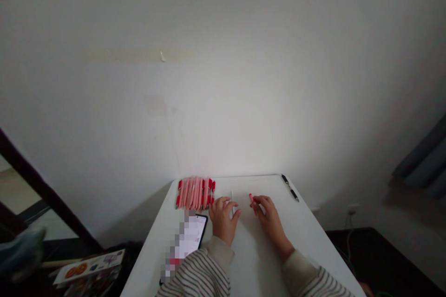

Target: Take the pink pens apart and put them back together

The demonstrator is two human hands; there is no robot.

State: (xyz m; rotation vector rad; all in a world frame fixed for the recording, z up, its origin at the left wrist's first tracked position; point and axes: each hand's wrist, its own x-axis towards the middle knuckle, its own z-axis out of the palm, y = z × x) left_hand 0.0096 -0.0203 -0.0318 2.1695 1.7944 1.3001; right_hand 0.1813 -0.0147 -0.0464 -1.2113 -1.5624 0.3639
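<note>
My right hand (267, 219) pinches a short red-and-pink pen piece (251, 198) between thumb and fingers, tilted just above the white table. To its left, my left hand (223, 221) is curved over a thin white stick (232, 196), with thumb and forefinger apart. Whether its fingertips touch the stick I cannot tell. A tight row of pink and red pens (193, 193) lies at the table's far left, beside the left hand's outer fingers.
A phone (195, 234) with a lit screen lies left of my left forearm, partly blurred out. Near the far right edge of the white table (249, 264) is a black pen (290, 188). The wall (226, 102) rises directly behind the table. A printed box (89, 267) sits low at left.
</note>
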